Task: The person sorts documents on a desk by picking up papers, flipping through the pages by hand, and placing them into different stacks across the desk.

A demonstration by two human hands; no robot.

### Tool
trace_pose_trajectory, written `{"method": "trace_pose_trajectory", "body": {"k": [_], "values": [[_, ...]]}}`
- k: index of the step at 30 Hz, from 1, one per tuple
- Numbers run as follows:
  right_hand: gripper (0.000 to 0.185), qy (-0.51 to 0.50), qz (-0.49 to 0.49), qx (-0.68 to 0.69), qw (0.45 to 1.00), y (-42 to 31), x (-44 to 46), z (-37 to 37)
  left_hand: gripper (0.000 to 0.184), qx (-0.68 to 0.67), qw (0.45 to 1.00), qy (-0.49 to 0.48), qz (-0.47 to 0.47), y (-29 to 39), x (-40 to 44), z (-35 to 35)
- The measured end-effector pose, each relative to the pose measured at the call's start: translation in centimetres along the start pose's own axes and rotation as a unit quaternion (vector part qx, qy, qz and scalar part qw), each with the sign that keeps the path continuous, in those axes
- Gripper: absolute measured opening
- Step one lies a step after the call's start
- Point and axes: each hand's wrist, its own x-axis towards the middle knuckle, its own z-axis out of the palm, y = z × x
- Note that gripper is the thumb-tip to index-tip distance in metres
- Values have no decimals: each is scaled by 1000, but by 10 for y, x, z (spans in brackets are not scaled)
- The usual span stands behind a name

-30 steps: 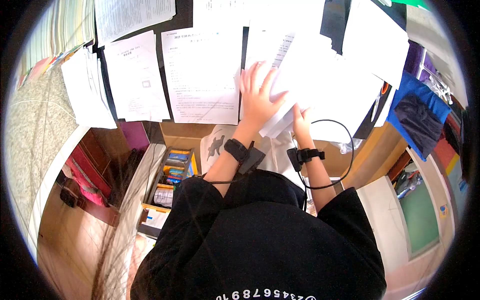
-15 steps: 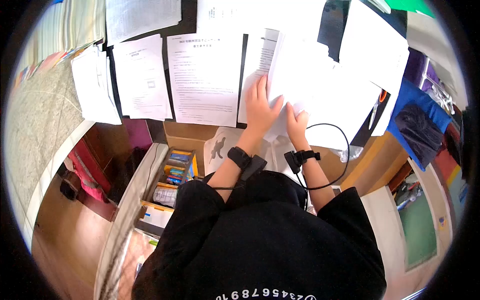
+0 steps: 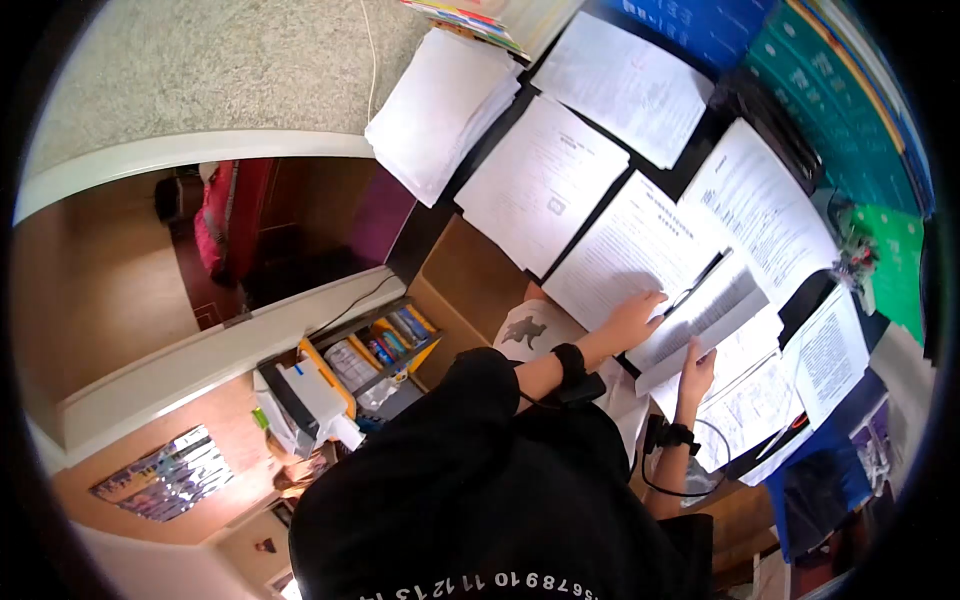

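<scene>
My right hand [image 3: 696, 380] pinches the edge of a lifted paper sheet [image 3: 722, 328], which stands tilted over a printed page [image 3: 690, 318]. To its left, my left hand [image 3: 632, 320] lies with fingers stretched out over the lower right part of a printed stack [image 3: 632, 245]. Its fingertips are close to the edge of the page beneath the lifted sheet. More written sheets [image 3: 750, 405] lie under and to the right of my right hand. Both wrists wear black straps with small devices, and a cable loops from the right one.
Other paper stacks [image 3: 545, 185] lie along the dark desk. Orange-handled scissors [image 3: 795, 425] are partly covered at the right. Blue and green books [image 3: 830, 100] stand at the back. An open drawer unit [image 3: 375, 350] with packets is at my left.
The view has turned, so the desk now runs diagonally. My left hand has moved off the lifted sheet onto the neighbouring stack; my right hand now holds a sheet up at an angle.
</scene>
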Motion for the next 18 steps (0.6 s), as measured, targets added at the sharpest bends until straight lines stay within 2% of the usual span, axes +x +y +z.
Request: {"method": "trace_pose_trajectory", "body": {"k": [1,4,6,8,9,10,12,14,16,18], "values": [[52,27,3,-6,1000,4,4,10,31,-8,1000,7,23,-7,3,-15],[55,50,33,-59,996,-2,8,28,33,87,989,82,86,-25,19,-88],[66,75,43,-105,991,8,11,39,38,128,973,160,109,-39,36,-166],[71,92,38,-123,987,-10,9,48,41,227,935,255,92,-62,47,-248],[79,87,64,-117,987,-21,6,50,46,319,889,323,56,-82,51,-283],[78,69,83,-101,989,-22,6,52,58,367,877,309,-33,-89,53,-321],[75,96,53,-137,985,-30,0,58,69,416,841,341,-61,-85,51,-383],[62,116,-3,-137,984,-46,-10,64,79,374,875,254,-171,-131,56,-405],[55,120,-57,-147,980,-73,-26,70,75,385,884,226,-135,-144,52,-412],[49,86,-65,-90,990,-110,-47,74,74,406,886,204,-94,-152,51,-416]]}}
